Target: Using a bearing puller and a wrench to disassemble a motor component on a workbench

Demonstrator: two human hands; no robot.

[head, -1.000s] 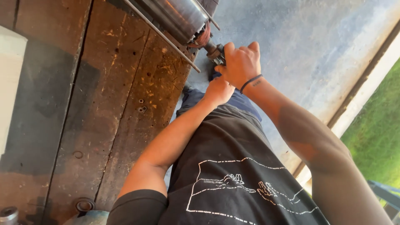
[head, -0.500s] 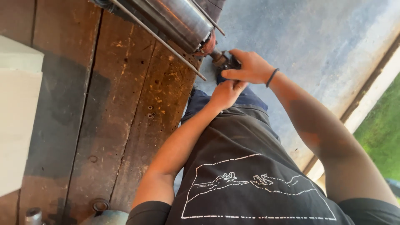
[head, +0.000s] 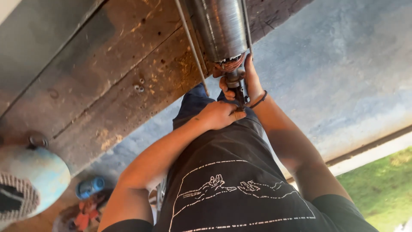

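Observation:
A shiny steel cylinder (head: 221, 25) lies on a worn wooden bench (head: 111, 81), with its end jutting over the edge toward me. Copper windings (head: 231, 64) show at that end, and a dark metal shaft (head: 237, 83) sticks out of it. My right hand (head: 250, 79) wraps around the shaft just below the cylinder, a black band on its wrist. My left hand (head: 219, 114) is closed on the lower tip of the shaft, where a small metal part is mostly hidden. Two thin steel rods (head: 192, 47) run along the cylinder's sides.
A pale blue rounded housing (head: 36, 174) with a mesh face sits at the lower left. A small blue object (head: 90, 187) and orange items (head: 83, 212) lie on the ground below. Grey concrete floor (head: 343, 73) spreads to the right, with grass (head: 382, 189) beyond its edge.
The view has swung, so the cylinder now points down the frame. My right hand has slid from over the shaft to its side; both hands stay at the cylinder's end.

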